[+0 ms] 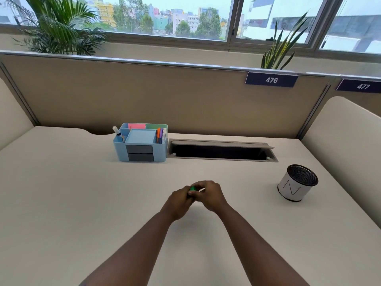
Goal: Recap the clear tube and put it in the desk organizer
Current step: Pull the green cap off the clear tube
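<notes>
While gripped low over mid-desk (82,203), tube (201,190) mostly hidden; green cap (193,188) pinched by left hand (179,201), body closed in right hand (208,195). Hands touching, cap at tube's end; seated or not, cannot tell. Recapping probably underway. Stowing left: organizer (141,144) well beyond, untouched. Readable: "476" (271,80) and "477" (362,86) on partition tags, large "N" on mesh cup (296,183).

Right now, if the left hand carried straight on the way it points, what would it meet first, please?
The left hand points up and rightward into the right hand, so it meets that at once, with the green cap between them.
</notes>
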